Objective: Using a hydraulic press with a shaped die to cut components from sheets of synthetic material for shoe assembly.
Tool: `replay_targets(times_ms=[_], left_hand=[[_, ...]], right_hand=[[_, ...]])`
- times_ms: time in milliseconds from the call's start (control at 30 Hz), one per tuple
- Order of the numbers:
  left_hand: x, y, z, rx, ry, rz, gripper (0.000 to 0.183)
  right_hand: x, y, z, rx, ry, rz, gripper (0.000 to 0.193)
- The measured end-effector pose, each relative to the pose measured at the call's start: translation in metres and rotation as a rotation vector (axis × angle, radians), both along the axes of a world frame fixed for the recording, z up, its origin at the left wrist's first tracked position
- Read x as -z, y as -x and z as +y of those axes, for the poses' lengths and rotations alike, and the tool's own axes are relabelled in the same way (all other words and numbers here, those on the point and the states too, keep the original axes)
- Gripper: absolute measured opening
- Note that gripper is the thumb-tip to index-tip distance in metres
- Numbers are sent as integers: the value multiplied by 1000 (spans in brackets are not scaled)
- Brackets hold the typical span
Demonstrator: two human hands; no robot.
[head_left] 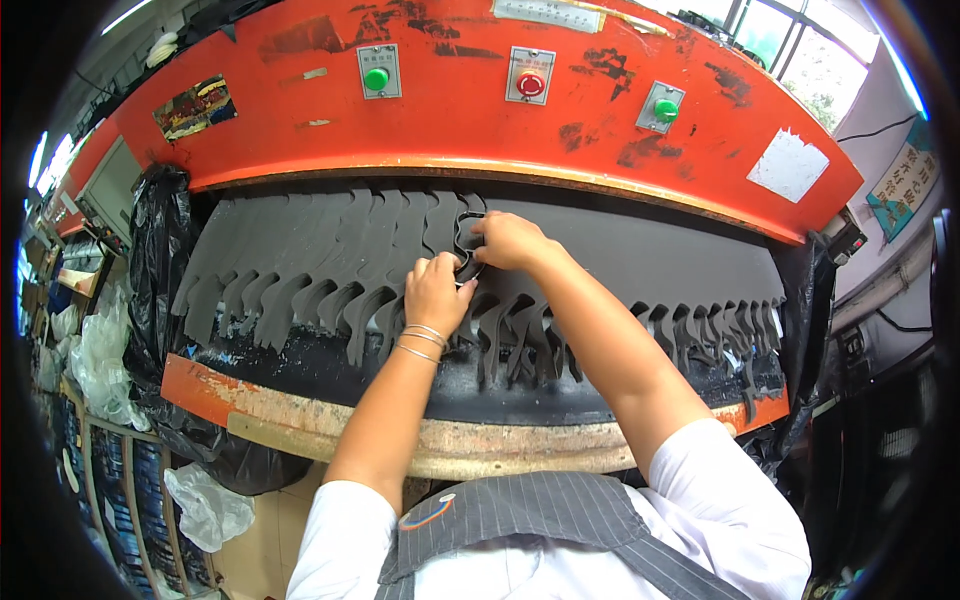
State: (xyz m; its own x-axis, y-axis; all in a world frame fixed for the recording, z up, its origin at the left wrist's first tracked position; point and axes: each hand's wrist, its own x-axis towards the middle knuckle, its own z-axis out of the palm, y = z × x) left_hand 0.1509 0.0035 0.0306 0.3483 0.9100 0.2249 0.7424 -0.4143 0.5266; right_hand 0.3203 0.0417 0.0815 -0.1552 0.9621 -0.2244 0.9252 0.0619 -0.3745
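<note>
A dark grey foam sheet (620, 255) lies across the bed of an orange machine. On it stands a narrow, curved cutting die (466, 240) shaped like a shoe sole, its thin metal rim rising from the sheet. My left hand (433, 293) has its fingers closed on the die's near end. Gripping the right side of the same die is my right hand (512, 241), its fingertips partly hidden. Left of the die, rows of sole-shaped cuts mark the sheet (300, 235). Curled, wavy offcut ends (372, 315) hang over the sheet's near edge.
The orange machine beam (450, 130) spans the far side, carrying green buttons (376, 79) (666, 110) and a red button (530, 84). A worn front ledge (440, 445) runs close to my body. Black plastic bags (160, 290) hang at the left end.
</note>
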Motion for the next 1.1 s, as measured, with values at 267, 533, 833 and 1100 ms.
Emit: replay_targets(times_ms=[267, 533, 833, 1100], left_hand=[[-25, -22, 42, 16, 186, -384, 47], [-1, -20, 48, 301, 133, 107, 15], [7, -47, 83, 187, 357, 355, 42], [8, -42, 86, 212, 362, 333, 44]], right_hand=[[23, -11, 80, -193, 570, -184, 37], [-19, -70, 38, 120, 20, 1154, 12], [37, -61, 3, 4, 140, 262, 41], [52, -37, -50, 76, -207, 180, 97]])
